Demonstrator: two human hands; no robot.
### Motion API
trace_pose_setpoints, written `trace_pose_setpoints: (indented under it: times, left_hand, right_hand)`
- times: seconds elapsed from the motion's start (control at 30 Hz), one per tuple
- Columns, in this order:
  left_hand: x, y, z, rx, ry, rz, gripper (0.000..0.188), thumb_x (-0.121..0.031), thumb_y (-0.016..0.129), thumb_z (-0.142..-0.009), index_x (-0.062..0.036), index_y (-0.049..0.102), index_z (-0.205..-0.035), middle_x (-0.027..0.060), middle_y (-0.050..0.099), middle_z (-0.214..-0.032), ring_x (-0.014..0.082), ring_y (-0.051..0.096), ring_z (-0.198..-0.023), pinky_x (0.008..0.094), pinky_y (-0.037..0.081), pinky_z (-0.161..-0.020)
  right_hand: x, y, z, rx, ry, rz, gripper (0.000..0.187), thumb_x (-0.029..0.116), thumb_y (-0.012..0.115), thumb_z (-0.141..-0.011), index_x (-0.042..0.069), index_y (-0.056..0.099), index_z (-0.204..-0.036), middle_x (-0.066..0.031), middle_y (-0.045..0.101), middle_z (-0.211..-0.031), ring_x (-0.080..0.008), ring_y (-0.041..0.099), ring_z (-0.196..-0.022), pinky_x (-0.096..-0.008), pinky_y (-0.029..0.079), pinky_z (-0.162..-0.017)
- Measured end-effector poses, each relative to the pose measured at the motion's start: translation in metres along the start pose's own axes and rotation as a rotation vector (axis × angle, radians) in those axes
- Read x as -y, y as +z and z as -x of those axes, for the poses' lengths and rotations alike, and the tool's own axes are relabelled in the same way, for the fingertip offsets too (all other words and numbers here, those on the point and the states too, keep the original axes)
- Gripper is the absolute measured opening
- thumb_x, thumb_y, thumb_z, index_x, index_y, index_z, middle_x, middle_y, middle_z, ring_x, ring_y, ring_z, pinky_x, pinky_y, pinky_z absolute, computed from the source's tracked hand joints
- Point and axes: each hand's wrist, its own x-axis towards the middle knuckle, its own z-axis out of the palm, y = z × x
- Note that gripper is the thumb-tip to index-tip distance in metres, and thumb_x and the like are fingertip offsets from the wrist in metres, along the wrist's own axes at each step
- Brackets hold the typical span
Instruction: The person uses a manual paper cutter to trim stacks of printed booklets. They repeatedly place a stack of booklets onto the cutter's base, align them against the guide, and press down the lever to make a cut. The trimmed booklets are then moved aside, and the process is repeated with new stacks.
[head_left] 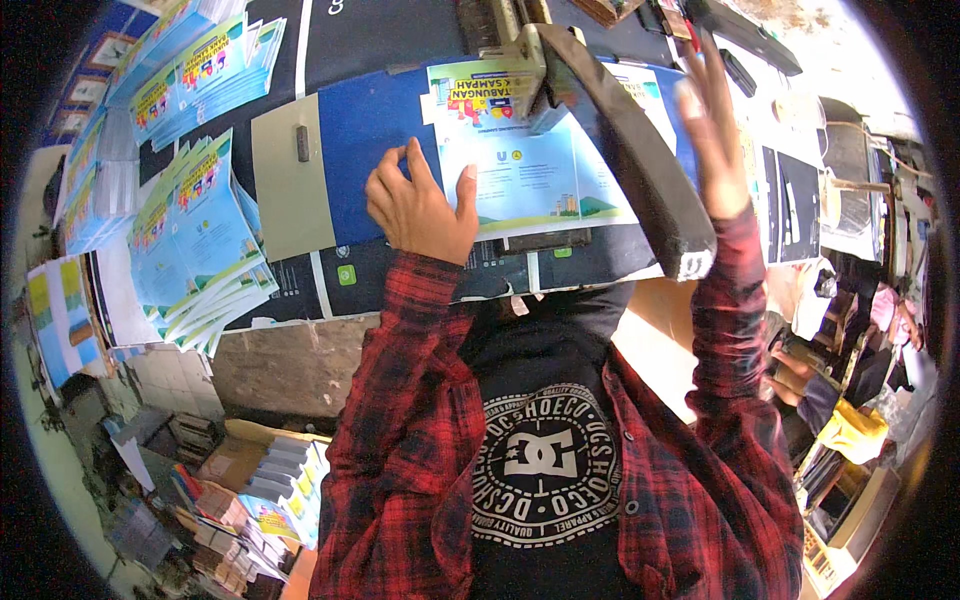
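Note:
An unfolded light-blue printed booklet cover [545,185] lies on the work surface, its edge beside a dark blue board [365,120]. My left hand [425,210] rests on that board with its fingers apart, the thumb at the cover's left edge. Over the cover's upper part stands a heavy stapler [540,70], its long dark lever [640,165] slanting down toward me. To the right of the lever my right hand [715,140] is raised, smeared by motion, fingers stretched out and nothing visible in them. Another printed sheet [640,90] shows partly behind the lever.
Fanned booklets [195,235] and a taller stack [210,80] cover the table's left side. A small dark block [302,143] sits on a grey panel [285,195]. Boxes with papers [285,475] stand low on the left. Another person's hand [790,378] appears at right.

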Motion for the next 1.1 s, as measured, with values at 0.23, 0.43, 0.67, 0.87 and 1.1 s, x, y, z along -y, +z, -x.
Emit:
trace_pose_setpoints:
  times: [0.23,0.43,0.67,0.87,1.1]
  left_hand:
    - [0.008,0.001,-0.021,0.277,-0.488,1.027,0.046,-0.037,0.066,-0.091,0.0032,0.062,-0.113,0.0135,0.069,-0.1,0.0193,0.064,-0.089,0.0338,0.051,-0.076]
    - [0.09,-0.005,-0.033,0.411,-0.763,1.168,0.046,-0.031,0.067,-0.092,0.0104,0.063,-0.113,0.0131,0.071,-0.097,0.0159,0.067,-0.082,0.0285,0.053,-0.073]
    - [0.125,-0.045,-0.048,0.405,-0.998,1.119,0.037,-0.026,0.07,-0.09,0.0045,0.062,-0.111,0.0091,0.071,-0.091,0.0138,0.068,-0.071,0.0266,0.055,-0.06]
    - [0.087,-0.027,-0.051,0.364,-0.971,1.064,0.036,-0.024,0.07,-0.09,0.0056,0.064,-0.109,0.0092,0.071,-0.091,0.0144,0.068,-0.069,0.0269,0.055,-0.059]
    - [0.106,-0.027,-0.053,0.359,-0.682,0.73,0.044,-0.027,0.074,-0.087,0.0061,0.064,-0.114,0.0093,0.071,-0.092,0.0189,0.067,-0.07,0.0298,0.054,-0.062]
  right_hand:
    - [-0.117,0.027,0.096,0.081,0.13,0.559,0.084,0.04,0.072,-0.081,0.002,0.033,-0.146,-0.0279,0.039,-0.145,-0.0417,0.041,-0.131,-0.0502,0.034,-0.106]
    - [-0.052,0.086,0.091,0.108,0.132,0.633,0.079,0.04,0.067,-0.083,0.011,0.031,-0.148,-0.0221,0.033,-0.15,-0.0399,0.033,-0.137,-0.0562,0.025,-0.108]
    - [-0.029,0.135,0.083,0.164,0.203,0.673,0.075,0.04,0.061,-0.086,0.022,0.028,-0.151,-0.0152,0.026,-0.155,-0.0378,0.023,-0.143,-0.0632,0.014,-0.109]
    - [-0.052,0.091,0.086,0.236,0.336,0.747,0.072,0.039,0.056,-0.088,0.032,0.025,-0.153,-0.0094,0.02,-0.16,-0.036,0.014,-0.148,-0.0692,0.005,-0.111]
    - [-0.081,0.1,0.095,0.225,0.313,0.859,0.07,0.019,0.051,-0.09,0.036,0.023,-0.152,-0.0022,0.021,-0.159,-0.0344,0.021,-0.145,-0.065,0.012,-0.111]
